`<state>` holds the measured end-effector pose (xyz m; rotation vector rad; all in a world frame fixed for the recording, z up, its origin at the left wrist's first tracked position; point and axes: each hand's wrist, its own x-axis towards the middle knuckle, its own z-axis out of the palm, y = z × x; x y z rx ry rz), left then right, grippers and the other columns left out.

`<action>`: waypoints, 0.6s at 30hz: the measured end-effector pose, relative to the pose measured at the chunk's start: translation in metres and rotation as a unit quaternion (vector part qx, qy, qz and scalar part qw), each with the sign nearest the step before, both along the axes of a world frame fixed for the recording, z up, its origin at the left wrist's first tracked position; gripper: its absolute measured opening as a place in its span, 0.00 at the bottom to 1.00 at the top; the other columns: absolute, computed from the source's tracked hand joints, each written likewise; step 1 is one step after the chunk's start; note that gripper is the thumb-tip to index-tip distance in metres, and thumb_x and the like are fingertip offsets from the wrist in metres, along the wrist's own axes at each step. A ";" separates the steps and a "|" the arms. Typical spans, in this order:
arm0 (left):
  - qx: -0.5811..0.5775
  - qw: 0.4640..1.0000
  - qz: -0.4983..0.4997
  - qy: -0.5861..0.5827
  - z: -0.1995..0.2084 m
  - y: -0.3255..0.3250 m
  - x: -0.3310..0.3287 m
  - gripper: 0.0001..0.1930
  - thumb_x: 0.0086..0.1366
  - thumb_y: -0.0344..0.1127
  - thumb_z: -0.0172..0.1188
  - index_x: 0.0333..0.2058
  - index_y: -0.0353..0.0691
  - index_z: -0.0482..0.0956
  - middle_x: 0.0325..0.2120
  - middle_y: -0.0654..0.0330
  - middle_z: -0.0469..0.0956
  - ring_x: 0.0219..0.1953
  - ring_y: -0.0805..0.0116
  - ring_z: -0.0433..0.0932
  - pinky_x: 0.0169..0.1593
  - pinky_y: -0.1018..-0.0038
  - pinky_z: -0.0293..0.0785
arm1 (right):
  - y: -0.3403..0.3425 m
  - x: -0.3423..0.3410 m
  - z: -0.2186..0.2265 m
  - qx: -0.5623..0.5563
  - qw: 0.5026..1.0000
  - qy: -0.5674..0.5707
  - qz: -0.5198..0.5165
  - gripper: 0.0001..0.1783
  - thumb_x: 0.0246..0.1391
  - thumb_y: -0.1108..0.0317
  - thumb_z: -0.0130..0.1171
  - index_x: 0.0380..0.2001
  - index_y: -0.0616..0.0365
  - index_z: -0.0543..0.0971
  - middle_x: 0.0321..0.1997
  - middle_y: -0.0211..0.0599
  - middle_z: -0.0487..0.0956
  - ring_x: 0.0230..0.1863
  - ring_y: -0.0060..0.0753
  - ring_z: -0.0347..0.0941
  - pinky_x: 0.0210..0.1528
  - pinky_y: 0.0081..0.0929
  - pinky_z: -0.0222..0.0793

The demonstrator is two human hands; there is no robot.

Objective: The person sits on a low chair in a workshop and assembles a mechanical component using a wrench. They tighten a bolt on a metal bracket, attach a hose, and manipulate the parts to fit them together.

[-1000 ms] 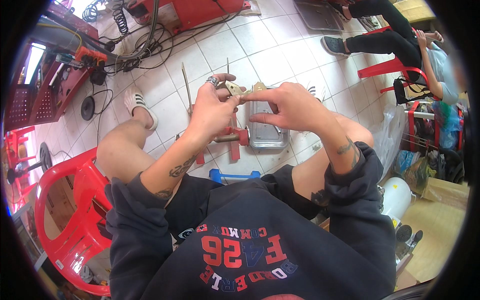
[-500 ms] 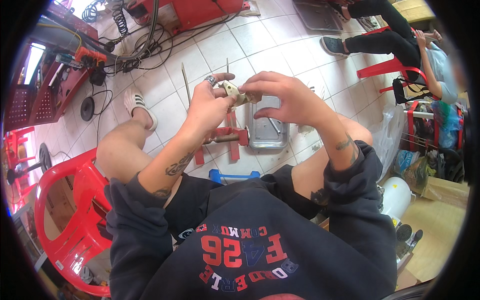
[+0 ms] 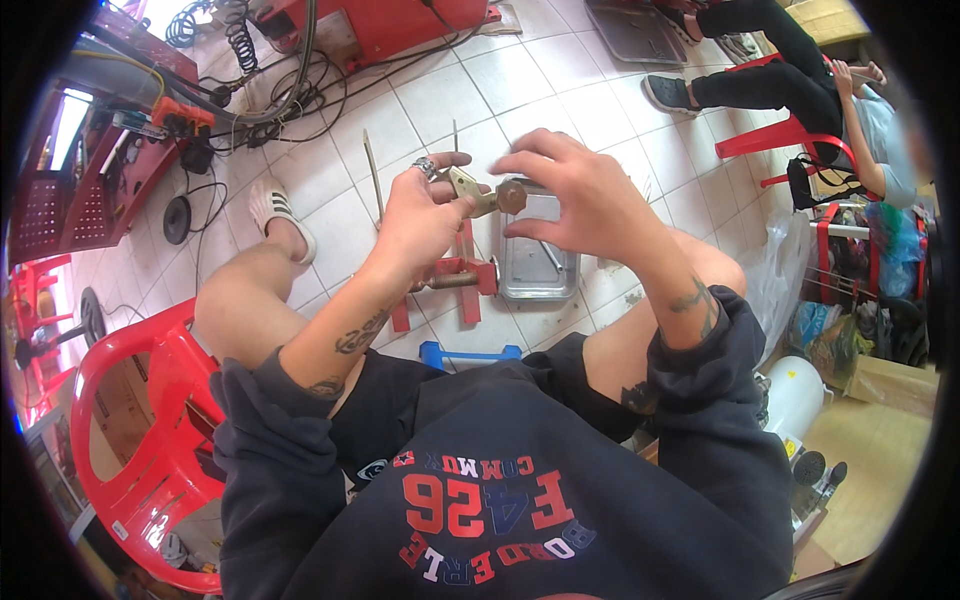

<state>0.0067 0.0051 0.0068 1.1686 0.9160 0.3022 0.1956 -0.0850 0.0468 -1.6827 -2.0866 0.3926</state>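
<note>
My left hand (image 3: 418,218) pinches a small pale metal bracket (image 3: 466,188) between thumb and fingers, over the floor between my knees. A brownish round knob-like piece (image 3: 512,197) sits at the bracket's right end. My right hand (image 3: 588,192) hovers just right of that piece, its fingers spread and curved, holding nothing I can see. Below my hands stands a red metal frame (image 3: 470,300) with a coil spring or threaded rod (image 3: 447,281) across it. Beside the frame lies a grey metal tray (image 3: 538,294) with a thin rod-like tool (image 3: 552,256) in it.
Two thin upright rods (image 3: 371,165) rise beyond my left hand. A blue bar-shaped piece (image 3: 470,353) is near my lap. Cables (image 3: 300,110) and a red machine (image 3: 385,30) lie ahead. At far right another person sits on a red chair (image 3: 775,135); a red plastic chair (image 3: 130,400) stands left.
My right hand has drawn back to the right, off the bracket, and its fingers have spread, baring the brownish round piece. My left hand still holds the bracket, barely moved.
</note>
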 end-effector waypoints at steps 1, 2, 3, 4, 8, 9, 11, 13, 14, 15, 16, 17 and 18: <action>0.006 1.000 -0.007 0.010 0.002 -0.001 0.000 0.23 0.63 0.20 0.53 0.58 0.28 0.68 0.43 0.45 0.84 0.48 0.63 0.82 0.53 0.71 0.75 | -0.001 0.000 -0.009 0.030 0.999 0.033 0.010 0.20 0.40 0.59 0.76 0.36 0.54 0.81 0.40 0.31 0.82 0.36 0.41 0.79 0.35 0.33 0.74; 0.011 1.000 -0.015 0.019 0.004 -0.001 0.001 0.23 0.63 0.20 0.54 0.58 0.28 0.68 0.43 0.45 0.84 0.48 0.63 0.82 0.53 0.71 0.75 | -0.002 0.000 -0.015 0.060 0.996 0.065 0.019 0.19 0.41 0.59 0.75 0.35 0.54 0.81 0.40 0.30 0.82 0.35 0.41 0.79 0.35 0.33 0.73; 0.017 0.999 -0.019 0.028 0.005 -0.001 0.001 0.23 0.63 0.20 0.54 0.58 0.28 0.68 0.43 0.45 0.84 0.48 0.63 0.82 0.53 0.71 0.75 | -0.002 0.002 -0.017 0.021 0.997 0.068 0.024 0.18 0.43 0.59 0.74 0.36 0.54 0.81 0.41 0.32 0.81 0.36 0.42 0.79 0.35 0.34 0.73; 0.021 0.999 -0.021 0.027 0.002 0.000 0.001 0.23 0.64 0.20 0.54 0.58 0.28 0.68 0.43 0.45 0.84 0.48 0.64 0.82 0.52 0.71 0.75 | -0.003 0.004 -0.019 -0.018 0.997 0.070 0.029 0.18 0.46 0.58 0.72 0.37 0.54 0.81 0.42 0.33 0.81 0.37 0.42 0.79 0.36 0.36 0.74; 0.035 0.999 -0.026 0.029 -0.006 -0.002 0.000 0.22 0.64 0.19 0.53 0.57 0.28 0.68 0.42 0.46 0.84 0.47 0.65 0.83 0.50 0.72 0.76 | 0.005 -0.005 0.001 -0.224 0.961 -0.153 -0.060 0.19 0.47 0.61 0.71 0.42 0.55 0.81 0.44 0.37 0.80 0.39 0.45 0.78 0.41 0.38 0.75; 0.038 0.998 -0.029 0.032 -0.004 -0.003 0.000 0.21 0.64 0.19 0.53 0.57 0.28 0.68 0.41 0.46 0.84 0.46 0.65 0.83 0.49 0.72 0.76 | 0.008 -0.006 0.006 -0.233 0.957 -0.151 -0.085 0.18 0.47 0.61 0.71 0.41 0.55 0.82 0.43 0.38 0.80 0.39 0.45 0.79 0.41 0.38 0.75; 0.017 1.000 -0.006 0.021 -0.002 0.002 0.000 0.21 0.64 0.19 0.53 0.57 0.29 0.68 0.42 0.46 0.84 0.46 0.65 0.82 0.49 0.73 0.76 | 0.014 -0.008 0.012 -0.252 0.947 -0.145 -0.135 0.18 0.47 0.59 0.71 0.39 0.56 0.82 0.39 0.40 0.80 0.38 0.47 0.79 0.41 0.39 0.75; 0.003 1.000 -0.001 0.016 -0.001 0.000 0.001 0.21 0.64 0.19 0.53 0.57 0.29 0.68 0.42 0.46 0.84 0.47 0.65 0.82 0.49 0.73 0.76 | 0.007 -0.001 0.003 -0.045 0.997 -0.010 -0.056 0.17 0.49 0.55 0.70 0.32 0.57 0.81 0.33 0.39 0.80 0.34 0.46 0.78 0.37 0.39 0.73; 0.004 1.000 -0.005 0.019 0.000 0.001 0.001 0.21 0.64 0.19 0.53 0.57 0.30 0.68 0.42 0.46 0.84 0.47 0.65 0.82 0.49 0.72 0.76 | 0.004 0.000 -0.004 -0.002 0.999 0.038 -0.034 0.17 0.49 0.53 0.69 0.31 0.57 0.81 0.31 0.39 0.80 0.33 0.46 0.78 0.36 0.39 0.73; 0.005 1.000 -0.010 0.023 0.001 0.001 0.001 0.21 0.64 0.19 0.53 0.57 0.30 0.68 0.42 0.46 0.84 0.47 0.65 0.82 0.49 0.72 0.76 | 0.001 0.001 -0.010 0.040 0.996 0.084 -0.008 0.18 0.50 0.52 0.69 0.30 0.57 0.81 0.30 0.39 0.80 0.32 0.46 0.78 0.35 0.38 0.73; 0.009 1.000 -0.015 0.023 0.001 0.000 0.001 0.21 0.64 0.19 0.53 0.57 0.30 0.68 0.42 0.46 0.84 0.47 0.65 0.82 0.49 0.72 0.76 | -0.002 0.000 -0.015 0.018 0.994 0.109 -0.001 0.19 0.50 0.51 0.69 0.30 0.57 0.81 0.31 0.39 0.80 0.33 0.46 0.78 0.35 0.38 0.73; 0.013 0.999 -0.021 0.024 0.002 -0.001 0.002 0.21 0.64 0.19 0.53 0.57 0.30 0.68 0.42 0.46 0.84 0.47 0.65 0.82 0.49 0.72 0.76 | -0.004 -0.001 -0.018 -0.003 0.991 0.135 0.004 0.20 0.50 0.50 0.69 0.31 0.57 0.81 0.31 0.40 0.80 0.33 0.46 0.78 0.35 0.38 0.72; 0.019 0.999 -0.025 0.025 0.002 -0.001 0.002 0.21 0.64 0.19 0.53 0.57 0.30 0.68 0.42 0.46 0.84 0.47 0.65 0.82 0.49 0.72 0.76 | -0.004 -0.001 -0.018 -0.045 0.996 0.069 -0.018 0.19 0.50 0.51 0.69 0.35 0.56 0.81 0.35 0.39 0.80 0.34 0.46 0.78 0.37 0.38 0.73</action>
